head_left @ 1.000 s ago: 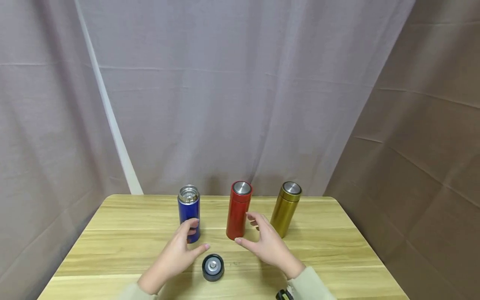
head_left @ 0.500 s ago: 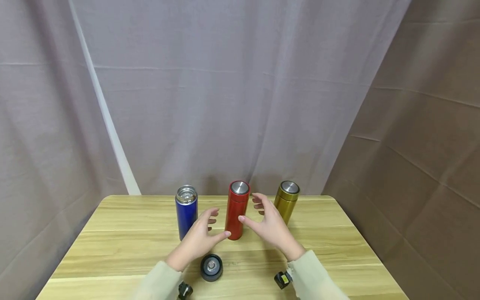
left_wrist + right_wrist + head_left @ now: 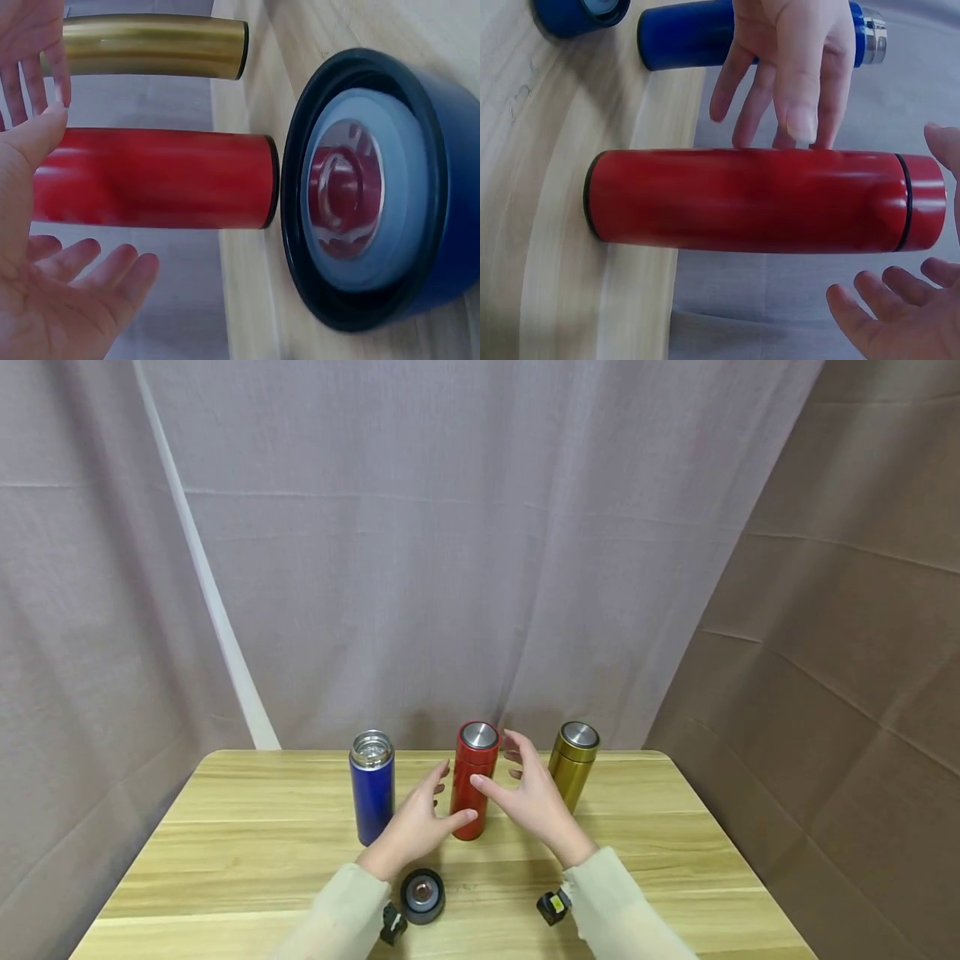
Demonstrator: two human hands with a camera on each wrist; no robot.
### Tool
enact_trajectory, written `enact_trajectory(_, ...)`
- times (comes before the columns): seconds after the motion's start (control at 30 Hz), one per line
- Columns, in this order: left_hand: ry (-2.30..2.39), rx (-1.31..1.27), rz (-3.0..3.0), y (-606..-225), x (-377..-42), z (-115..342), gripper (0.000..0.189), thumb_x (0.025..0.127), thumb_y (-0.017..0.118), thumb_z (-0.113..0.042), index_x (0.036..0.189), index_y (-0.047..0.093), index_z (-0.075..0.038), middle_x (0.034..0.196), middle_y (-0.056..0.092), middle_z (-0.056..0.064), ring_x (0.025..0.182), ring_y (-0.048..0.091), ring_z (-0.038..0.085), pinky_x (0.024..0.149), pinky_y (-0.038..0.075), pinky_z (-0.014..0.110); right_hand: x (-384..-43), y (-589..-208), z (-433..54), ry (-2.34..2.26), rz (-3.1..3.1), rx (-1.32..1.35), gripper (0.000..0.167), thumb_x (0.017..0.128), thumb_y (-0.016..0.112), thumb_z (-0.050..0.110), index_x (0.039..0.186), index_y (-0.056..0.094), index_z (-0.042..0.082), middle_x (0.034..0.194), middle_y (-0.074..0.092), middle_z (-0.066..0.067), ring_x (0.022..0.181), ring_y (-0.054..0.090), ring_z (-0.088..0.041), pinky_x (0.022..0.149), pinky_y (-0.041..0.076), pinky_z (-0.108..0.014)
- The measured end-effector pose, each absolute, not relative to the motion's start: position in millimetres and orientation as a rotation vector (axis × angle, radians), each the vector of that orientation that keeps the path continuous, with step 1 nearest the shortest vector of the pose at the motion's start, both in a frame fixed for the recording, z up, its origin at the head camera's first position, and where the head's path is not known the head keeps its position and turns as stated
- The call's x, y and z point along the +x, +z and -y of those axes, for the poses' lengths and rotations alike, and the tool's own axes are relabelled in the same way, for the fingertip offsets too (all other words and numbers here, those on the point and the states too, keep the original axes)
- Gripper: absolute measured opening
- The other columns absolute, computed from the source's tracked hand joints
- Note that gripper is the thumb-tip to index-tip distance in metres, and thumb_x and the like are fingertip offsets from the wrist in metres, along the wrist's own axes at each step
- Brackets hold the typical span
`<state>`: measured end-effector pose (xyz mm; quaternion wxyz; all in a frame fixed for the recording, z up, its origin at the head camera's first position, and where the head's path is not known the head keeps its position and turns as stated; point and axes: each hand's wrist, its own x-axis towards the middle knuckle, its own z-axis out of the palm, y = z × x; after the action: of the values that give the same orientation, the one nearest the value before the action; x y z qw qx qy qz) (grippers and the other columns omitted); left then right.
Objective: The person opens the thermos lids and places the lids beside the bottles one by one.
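"Bottle in red (image 3: 463,797), centre stage, bolt upright on the bench (image 3: 247,835), its lid (image 3: 925,202) on and the steel disc on top shining!"

"And the hands, how do they stand?"

"One on each side! Left hand (image 3: 414,828) around the lower body, right hand (image 3: 536,800) higher, up by the lid. Each grip is apart, thumb well away from the curved fingers, the red between them!"

"Any contact?"

"Can't tell for the left, its fingertips meet the bottle's outline in the right wrist view. At the right fingertips, that same view shows a gap!"

"Move outward for me."

"Just beside the left hand, blue bottle (image 3: 372,797), upright, steel mouth open! Over by the right hand, gold bottle (image 3: 573,770), upright and capped!"

"And nearer the person?"

"A loose cap (image 3: 422,896), dark-rimmed and blue-sided, underside up, beside a small black device (image 3: 392,924) at the left sleeve (image 3: 341,902)."

"Beyond it all?"

"Greyish-mauve curtains (image 3: 420,568), creased, behind the bench's far edge!"
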<state>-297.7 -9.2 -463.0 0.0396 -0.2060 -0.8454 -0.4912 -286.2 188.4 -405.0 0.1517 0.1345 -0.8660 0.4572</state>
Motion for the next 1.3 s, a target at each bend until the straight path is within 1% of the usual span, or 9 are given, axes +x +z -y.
enact_trajectory(0.13,-1.559,-0.686,2.544,-464.3,-298.7,5.1,0.083,0.085,0.075,-0.034,0.150,0.030,-0.009,0.146,0.043,0.013,0.121,0.052,0.038,0.093,0.048,0.051,-285.5,-406.6,-184.4,1.337,2.476,0.422,0.088,0.078,0.079,0.044,0.146,0.033,0.014,0.137,0.049,-0.007,0.122,0.051,-0.026,0.095,0.047,-0.045)
enact_trajectory(0.3,-1.619,-0.704,2.507,-466.5,-299.1,1.0,0.079,0.085,0.075,-0.032,0.148,0.032,-0.011,0.144,0.045,0.011,0.124,0.050,0.031,0.097,0.045,0.050,-282.0,-406.7,-180.8,1.371,2.480,0.404,0.091,0.077,0.080,0.043,0.148,0.030,0.017,0.136,0.049,-0.004,0.119,0.053,-0.021,0.096,0.047,-0.044)
enact_trajectory(0.4,-1.632,-0.685,2.507,-467.1,-297.1,0.6,0.077,0.085,0.075,-0.031,0.147,0.034,-0.012,0.143,0.046,0.009,0.126,0.049,0.028,0.099,0.043,0.050,-280.5,-407.0,-179.1,1.346,2.491,0.397,0.092,0.077,0.080,0.044,0.148,0.030,0.015,0.134,0.047,-0.004,0.116,0.053,-0.020,0.094,0.048,-0.043)
enact_trajectory(0.57,-1.638,-0.659,2.503,-466.5,-293.1,2.3,0.072,0.085,0.076,-0.028,0.143,0.036,-0.014,0.139,0.048,0.007,0.124,0.050,0.027,0.099,0.044,0.050,-278.2,-406.9,-175.8,1.295,2.490,0.415,0.085,0.078,0.079,0.044,0.144,0.037,0.012,0.127,0.047,-0.003,0.111,0.052,-0.020,0.089,0.051,-0.043)
enact_trajectory(0.73,-1.608,-0.655,2.490,-468.6,-289.9,3.4,0.070,0.084,0.076,-0.026,0.141,0.037,-0.015,0.137,0.048,0.007,0.121,0.051,0.027,0.097,0.045,0.049,-275.7,-406.8,-173.4,1.254,2.490,0.417,0.076,0.078,0.079,0.041,0.139,0.042,0.014,0.127,0.047,-0.003,0.111,0.052,-0.020,0.088,0.052,-0.040)
enact_trajectory(0.97,-1.441,-0.707,2.495,-471.4,-285.9,3.4,0.069,0.083,0.077,-0.030,0.138,0.038,-0.013,0.135,0.049,0.006,0.119,0.053,0.026,0.096,0.047,0.043,-275.9,-413.6,-173.3,1.231,2.500,0.394,0.071,0.077,0.081,0.039,0.135,0.046,0.017,0.125,0.049,0.003,0.113,0.051,-0.016,0.087,0.052,-0.033)
enact_trajectory(1.17,-1.365,-0.746,2.508,-468.0,-279.8,6.8,0.072,0.083,0.077,-0.029,0.140,0.037,-0.013,0.137,0.048,0.006,0.122,0.051,0.029,0.099,0.043,0.043,-270.7,-412.8,-174.6,1.235,2.438,0.475,0.067,0.075,0.083,0.037,0.130,0.050,0.020,0.121,0.051,0.007,0.113,0.052,-0.012,0.085,0.052,-0.028)
enact_trajectory(1.3,-1.313,-0.748,2.519,-462.8,-274.1,10.0,0.074,0.083,0.077,-0.033,0.142,0.035,-0.017,0.139,0.046,0.004,0.124,0.049,0.024,0.099,0.044,0.041,-263.0,-401.9,-174.7,1.233,2.422,0.516,0.066,0.074,0.084,0.037,0.130,0.051,0.022,0.122,0.052,0.008,0.114,0.052,-0.012,0.085,0.052,-0.029)
